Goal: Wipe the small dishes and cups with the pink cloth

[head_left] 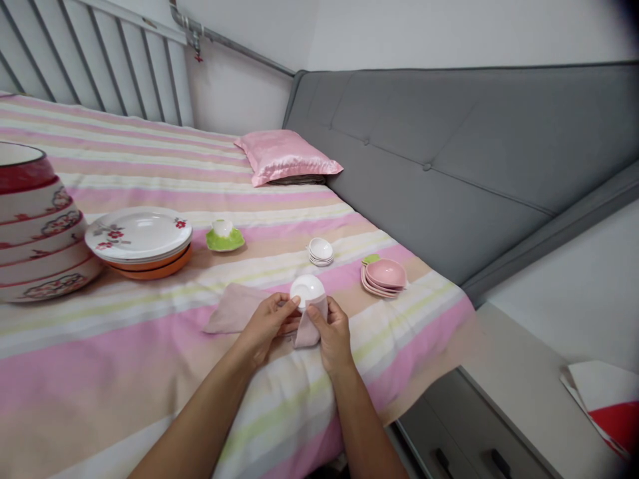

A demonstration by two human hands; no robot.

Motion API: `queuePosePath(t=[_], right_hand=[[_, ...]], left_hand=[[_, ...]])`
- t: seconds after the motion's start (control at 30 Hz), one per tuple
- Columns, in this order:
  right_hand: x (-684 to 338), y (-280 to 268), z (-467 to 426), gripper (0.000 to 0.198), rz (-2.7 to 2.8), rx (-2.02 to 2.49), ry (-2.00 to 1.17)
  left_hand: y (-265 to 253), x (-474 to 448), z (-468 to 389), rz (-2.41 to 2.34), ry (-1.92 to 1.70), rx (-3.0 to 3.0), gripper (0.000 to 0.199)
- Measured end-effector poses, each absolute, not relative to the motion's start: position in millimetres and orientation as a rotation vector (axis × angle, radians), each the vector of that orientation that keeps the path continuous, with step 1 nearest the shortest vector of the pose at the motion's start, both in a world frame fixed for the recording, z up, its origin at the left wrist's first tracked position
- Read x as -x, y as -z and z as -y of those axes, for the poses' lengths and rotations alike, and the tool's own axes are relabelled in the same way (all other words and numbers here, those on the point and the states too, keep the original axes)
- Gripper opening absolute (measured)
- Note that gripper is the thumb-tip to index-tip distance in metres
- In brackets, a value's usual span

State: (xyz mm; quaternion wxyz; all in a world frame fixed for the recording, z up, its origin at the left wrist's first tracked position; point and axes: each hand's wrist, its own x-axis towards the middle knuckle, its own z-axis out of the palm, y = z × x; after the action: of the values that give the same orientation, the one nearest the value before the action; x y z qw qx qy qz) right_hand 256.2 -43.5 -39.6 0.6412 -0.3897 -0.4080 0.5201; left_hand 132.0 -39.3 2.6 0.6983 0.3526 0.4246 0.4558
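Between my two hands is a small white dish [310, 287], held tilted above the bed. My left hand [272, 321] pinches its left edge with thumb and fingers. A pale pink cloth [308, 329] is folded over the dish's lower right side, and my right hand [331, 330] grips cloth and dish together there. The rest of the cloth lies spread to the left, partly under my left hand. Just beyond the hands sits a stack of small white dishes [320, 251]. To the right are stacked pink fruit-shaped dishes [385, 275] with a green leaf-like tip.
On the striped bedspread [150, 359] stand a tall stack of patterned bowls [42, 246], floral plates [140, 233] over orange ones, and a green leaf-shaped dish [224, 241] with a white piece. A pink pillow [287, 156] lies by the grey headboard [449, 133]; a nightstand [529, 372] is right.
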Motion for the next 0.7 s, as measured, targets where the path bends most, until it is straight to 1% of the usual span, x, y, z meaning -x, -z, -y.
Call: queuePosePath(t=[0.2, 0.33, 0.47, 0.7], right_hand=[[-257.4, 39.6, 41.7, 0.023, 0.795, 0.839, -1.256], [-257.9, 37.1, 41.7, 0.028, 0.752, 0.844, -1.281], [-257.7, 35.2, 41.3, 0.031, 0.72, 0.843, -1.274], [-257.6, 36.9, 40.5, 0.032, 0.732, 0.868, -1.241]], left_hand=[[-2.7, -132.6, 41.4, -0.983, -1.012, -0.833, 0.037], [0.4, -131.8, 40.0, -0.943, -1.071, -0.88, 0.046], [3.0, -131.8, 38.7, -0.846, -1.094, -0.943, 0.045], [3.7, -132.9, 38.6, -0.813, -1.095, -0.979, 0.046]])
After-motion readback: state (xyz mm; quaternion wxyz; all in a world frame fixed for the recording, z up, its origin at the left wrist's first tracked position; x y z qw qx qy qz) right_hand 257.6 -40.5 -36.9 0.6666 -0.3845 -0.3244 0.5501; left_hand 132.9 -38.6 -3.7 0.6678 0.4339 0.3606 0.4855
